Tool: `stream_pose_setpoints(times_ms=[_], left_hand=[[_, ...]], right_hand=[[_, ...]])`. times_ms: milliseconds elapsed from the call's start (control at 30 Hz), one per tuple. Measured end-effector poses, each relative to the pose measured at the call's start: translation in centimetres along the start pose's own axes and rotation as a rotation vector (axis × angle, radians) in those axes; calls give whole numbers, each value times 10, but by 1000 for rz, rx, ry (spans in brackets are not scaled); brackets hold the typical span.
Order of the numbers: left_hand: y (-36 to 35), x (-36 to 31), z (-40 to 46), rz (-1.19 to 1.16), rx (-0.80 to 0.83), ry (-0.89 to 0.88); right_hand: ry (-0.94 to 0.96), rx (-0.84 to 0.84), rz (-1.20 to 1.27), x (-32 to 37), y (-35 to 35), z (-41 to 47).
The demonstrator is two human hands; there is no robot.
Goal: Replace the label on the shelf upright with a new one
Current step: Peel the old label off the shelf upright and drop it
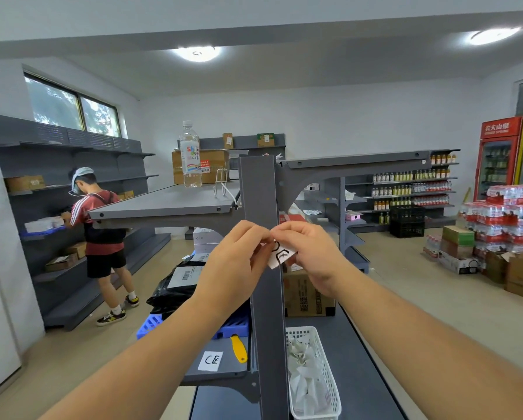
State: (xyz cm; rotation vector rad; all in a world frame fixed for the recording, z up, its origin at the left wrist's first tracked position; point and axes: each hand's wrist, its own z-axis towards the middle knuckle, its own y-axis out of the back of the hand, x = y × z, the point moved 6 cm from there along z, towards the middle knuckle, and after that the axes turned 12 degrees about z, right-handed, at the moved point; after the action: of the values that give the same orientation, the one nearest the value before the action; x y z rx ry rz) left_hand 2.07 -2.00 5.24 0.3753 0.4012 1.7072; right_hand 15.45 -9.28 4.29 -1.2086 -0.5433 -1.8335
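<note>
At the centre of the frame I have a white label (280, 255) with black handwritten marks pinched between both hands, right in front of the grey shelf upright (261, 201). My left hand (239, 262) has its grip closed on the label's upper left corner, and my right hand (310, 253) has its grip closed on the upper right edge; the sheet hangs tilted below the fingertips. I cannot tell whether it is a backing being peeled or the label itself being freed from the post.

I judge the step to be separating or readying this label at the upright. To do it well I would keep the pinch at the very edge, pull slowly and flat along the surface so the paper does not tear or curl onto itself, and keep the sticky side off my fingers.

Lower in the frame, left of the upright, another white label (211, 361) lies on the shelf beside a yellow scraper (239, 348). To the right, a white basket (330, 386) holds crumpled paper scraps.
</note>
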Motion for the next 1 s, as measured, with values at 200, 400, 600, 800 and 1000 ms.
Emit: stream_pose_setpoints(times_ms=[200, 400, 600, 800, 1000], left_hand=[[-3, 2, -2, 24, 63, 14], [-4, 5, 0, -57, 52, 76], [-7, 3, 0, -124, 94, 203], [-14, 5, -3, -177, 129, 352], [-25, 3, -8, -416, 107, 604]], right_hand=[[-23, -28, 116, -6, 10, 2], [-130, 6, 248, -14, 12, 0], [-145, 48, 275, -17, 15, -2], [-136, 56, 152, -12, 21, -6], [-104, 82, 162, -11, 27, -14]])
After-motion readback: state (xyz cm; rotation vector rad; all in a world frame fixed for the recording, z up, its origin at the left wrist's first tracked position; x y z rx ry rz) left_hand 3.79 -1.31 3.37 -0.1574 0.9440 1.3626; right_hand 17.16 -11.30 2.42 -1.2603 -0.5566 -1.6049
